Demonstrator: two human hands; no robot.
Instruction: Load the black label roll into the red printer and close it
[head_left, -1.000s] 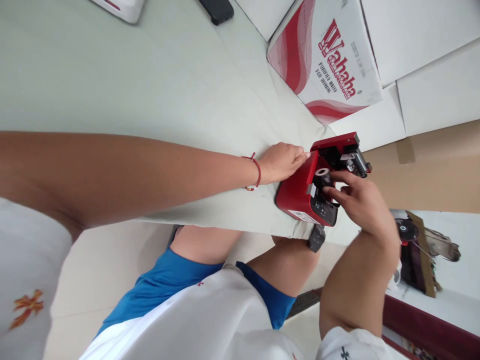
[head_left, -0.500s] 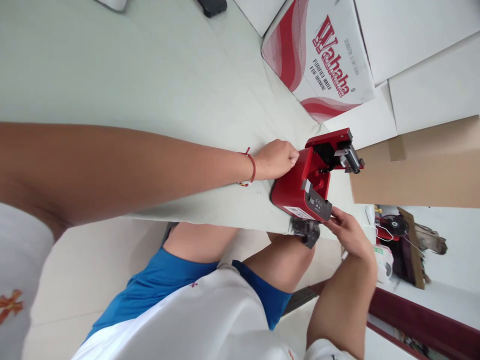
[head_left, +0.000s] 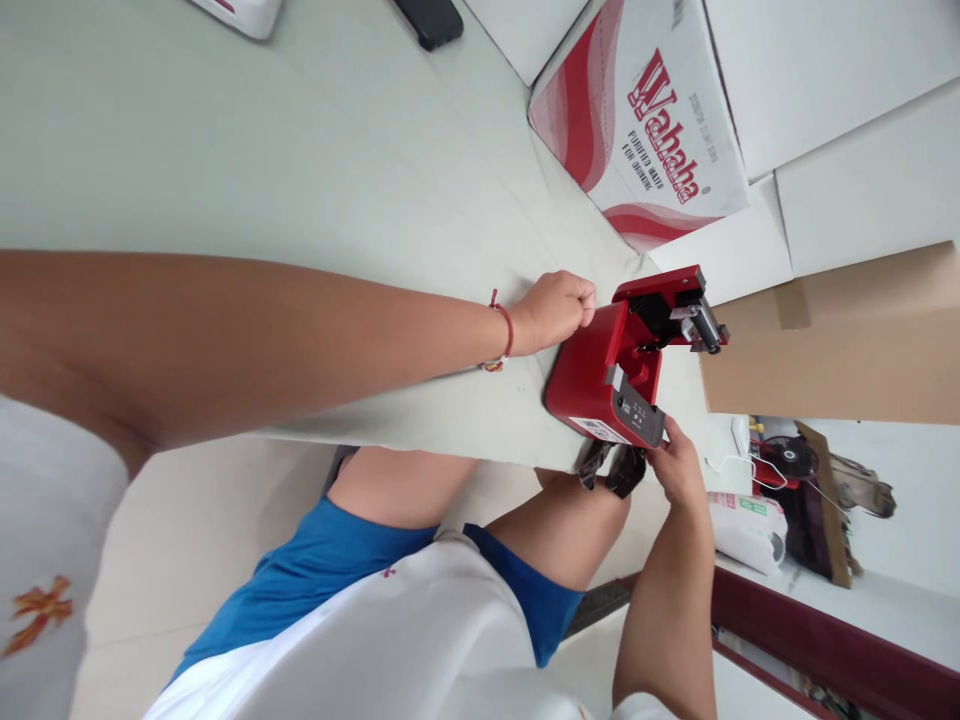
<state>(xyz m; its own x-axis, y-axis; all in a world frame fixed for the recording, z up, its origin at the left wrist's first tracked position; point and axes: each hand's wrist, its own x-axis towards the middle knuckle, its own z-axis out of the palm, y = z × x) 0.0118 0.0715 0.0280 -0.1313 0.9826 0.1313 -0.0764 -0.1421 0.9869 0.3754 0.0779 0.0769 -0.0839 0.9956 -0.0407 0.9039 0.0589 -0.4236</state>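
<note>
A red machine [head_left: 576, 375] with its lid [head_left: 664, 285] raised stands near the table edge. A metal roller [head_left: 705, 325] sits on the lid, and a dark panel [head_left: 637, 415] covers one end of the body. My left hand [head_left: 561, 308] is curled into a fist against the machine's side; its palm side is hidden. At the panel's corner, my right hand [head_left: 679, 465] has its thumb and fingers closed. What they hold, if anything, is hidden. Shiny black film [head_left: 626, 472] hangs below the panel, close to my right thumb.
A Wahaha water carton [head_left: 656, 130] and plain white boxes [head_left: 832, 70] stand beyond the machine, with a brown cardboard box [head_left: 832, 350] at right. A black object [head_left: 431, 20] and a white item [head_left: 247, 15] lie on the pale table cover [head_left: 225, 150]. My knees are below the table edge.
My right hand has drawn in towards the panel corner, its fingers more bent. The black film has shifted and looks sharper than before. My left fist stays against the machine.
</note>
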